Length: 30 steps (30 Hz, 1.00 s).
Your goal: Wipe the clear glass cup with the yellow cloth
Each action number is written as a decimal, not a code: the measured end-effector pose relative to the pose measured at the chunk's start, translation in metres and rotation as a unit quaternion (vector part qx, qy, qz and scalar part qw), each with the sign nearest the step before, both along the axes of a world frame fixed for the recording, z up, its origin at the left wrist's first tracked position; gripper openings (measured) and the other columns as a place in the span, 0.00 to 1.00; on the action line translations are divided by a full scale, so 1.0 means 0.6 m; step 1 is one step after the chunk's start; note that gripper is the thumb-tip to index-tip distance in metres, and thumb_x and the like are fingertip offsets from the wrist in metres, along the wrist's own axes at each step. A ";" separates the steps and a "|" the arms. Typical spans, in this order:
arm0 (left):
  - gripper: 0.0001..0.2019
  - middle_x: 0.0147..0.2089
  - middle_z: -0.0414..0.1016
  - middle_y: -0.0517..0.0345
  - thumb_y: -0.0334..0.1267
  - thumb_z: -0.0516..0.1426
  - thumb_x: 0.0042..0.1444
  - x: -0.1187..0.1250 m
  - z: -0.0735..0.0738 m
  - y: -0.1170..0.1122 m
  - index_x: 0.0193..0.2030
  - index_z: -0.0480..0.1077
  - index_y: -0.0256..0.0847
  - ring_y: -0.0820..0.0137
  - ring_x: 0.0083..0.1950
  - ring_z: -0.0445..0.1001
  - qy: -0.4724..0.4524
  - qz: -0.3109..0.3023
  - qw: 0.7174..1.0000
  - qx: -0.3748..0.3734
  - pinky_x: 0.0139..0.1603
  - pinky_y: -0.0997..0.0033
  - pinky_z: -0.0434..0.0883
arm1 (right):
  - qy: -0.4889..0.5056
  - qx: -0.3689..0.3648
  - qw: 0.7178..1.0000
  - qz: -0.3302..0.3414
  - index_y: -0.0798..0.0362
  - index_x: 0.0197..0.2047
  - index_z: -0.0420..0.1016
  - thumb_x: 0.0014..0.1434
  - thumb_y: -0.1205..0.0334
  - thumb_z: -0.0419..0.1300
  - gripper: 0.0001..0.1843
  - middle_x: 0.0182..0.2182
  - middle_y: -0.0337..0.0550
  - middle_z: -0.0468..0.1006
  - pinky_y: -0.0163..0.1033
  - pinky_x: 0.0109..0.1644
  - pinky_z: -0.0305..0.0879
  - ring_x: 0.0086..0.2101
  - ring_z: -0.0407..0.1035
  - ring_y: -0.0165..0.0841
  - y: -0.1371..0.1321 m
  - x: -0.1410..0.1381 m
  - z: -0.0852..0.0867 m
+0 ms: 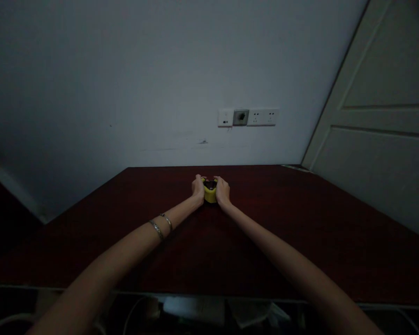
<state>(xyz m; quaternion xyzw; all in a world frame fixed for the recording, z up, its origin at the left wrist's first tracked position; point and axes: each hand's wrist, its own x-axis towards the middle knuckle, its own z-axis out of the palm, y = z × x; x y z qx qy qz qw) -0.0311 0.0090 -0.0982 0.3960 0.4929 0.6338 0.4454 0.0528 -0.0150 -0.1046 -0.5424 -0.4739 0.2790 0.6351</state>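
A small yellow container-like thing with a dark upper part point(210, 195) stands on the dark red tabletop point(209, 251); its exact kind is too small and dim to make out. My left hand point(197, 188) is closed against its left side, with the thumb side up. On the right side my right hand point(222, 190) presses in the same way, so the yellow thing is held between both palms. Some fingertips curl over its far top edge, and the rest are hidden. Two metal bangles point(160, 225) circle my left forearm.
Behind the table rises a pale wall point(160, 83) with a row of switches and sockets point(247, 117). A panelled door point(380, 116) stands at the right. Under the table's front edge point(181, 293) lie dim pale items and cables.
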 end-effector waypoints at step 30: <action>0.19 0.32 0.76 0.49 0.42 0.44 0.54 0.083 -0.037 -0.017 0.34 0.72 0.34 0.67 0.31 0.73 -0.046 -0.060 0.996 -0.055 0.36 0.69 0.68 | 0.022 -0.018 1.000 0.004 0.56 0.39 0.79 0.56 0.52 0.46 0.24 0.41 0.50 0.80 0.37 0.48 0.61 0.43 0.72 0.38 -0.015 0.097 -0.035</action>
